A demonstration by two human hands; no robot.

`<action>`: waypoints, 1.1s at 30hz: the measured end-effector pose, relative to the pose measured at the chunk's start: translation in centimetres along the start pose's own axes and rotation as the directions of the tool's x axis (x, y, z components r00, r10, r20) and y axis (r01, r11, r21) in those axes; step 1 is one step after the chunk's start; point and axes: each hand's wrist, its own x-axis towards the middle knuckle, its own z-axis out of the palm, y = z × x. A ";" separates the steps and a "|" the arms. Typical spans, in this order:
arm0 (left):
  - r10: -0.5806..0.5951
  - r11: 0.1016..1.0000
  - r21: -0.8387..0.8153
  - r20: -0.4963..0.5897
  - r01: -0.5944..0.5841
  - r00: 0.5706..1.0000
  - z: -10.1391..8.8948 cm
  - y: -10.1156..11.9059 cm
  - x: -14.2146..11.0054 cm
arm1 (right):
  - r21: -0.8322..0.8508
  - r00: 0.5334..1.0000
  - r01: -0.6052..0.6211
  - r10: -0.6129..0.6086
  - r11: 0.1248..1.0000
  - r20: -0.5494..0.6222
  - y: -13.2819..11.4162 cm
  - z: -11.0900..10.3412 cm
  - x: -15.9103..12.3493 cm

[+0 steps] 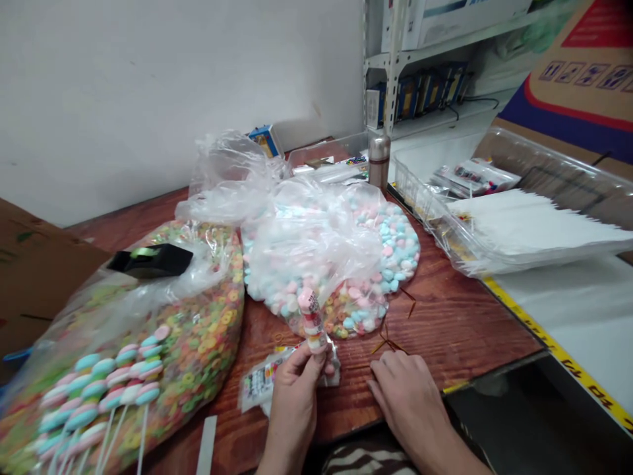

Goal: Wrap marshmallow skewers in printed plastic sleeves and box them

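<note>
Wooden table (459,323) against a white wall (148,99): bare hands among bagged sweets.

Fingers (302,371) of the left hand (291,412) curl round and pinch a stick of stacked pink-and-white candy (311,321), held upright with a slight tilt above the table, its top labelled in red. The right hand (408,409) lies palm down, fingers together, just beside loose gold twist ties (390,344). A printed wrapper (262,386) sits under the left hand; beyond lie a bulging bag of pastel candies (341,264) and a bag of ring-shaped sweets (202,336).
</note>
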 end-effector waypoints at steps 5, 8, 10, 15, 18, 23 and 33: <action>0.209 0.903 0.377 0.038 -0.208 0.977 -0.8 1.8 -0.3 | -0.002 0.997 -0.002 0.002 1.000 -0.073 0.6 0.8 -0.6; 0.364 0.699 0.612 0.142 -0.371 0.920 -0.4 2.7 -0.3 | 0.076 0.989 -0.014 0.025 0.997 -0.144 1.3 -1.4 -0.5; 0.410 0.517 0.731 0.245 -0.445 0.879 0.3 2.4 -0.2 | 0.127 0.966 0.023 0.011 0.992 -0.259 1.0 -2.7 0.0; 0.492 0.178 0.814 0.413 -0.553 0.766 2.7 0.0 0.1 | -0.023 0.914 0.160 -0.157 0.987 -0.375 -0.9 -1.9 2.3; 0.561 0.124 0.824 0.402 -0.553 0.724 3.4 -0.7 -0.3 | -0.044 0.911 0.177 -0.181 0.983 -0.372 -0.9 -0.2 2.8; 0.608 0.122 0.786 0.423 -0.605 0.672 3.3 -1.1 -1.0 | -0.037 0.906 0.210 -0.209 0.977 -0.368 -0.3 0.8 1.9; 0.430 0.718 0.518 0.195 -0.465 0.882 3.8 0.1 -0.3 | 0.106 0.914 0.188 -0.135 0.976 -0.382 -0.7 0.4 2.6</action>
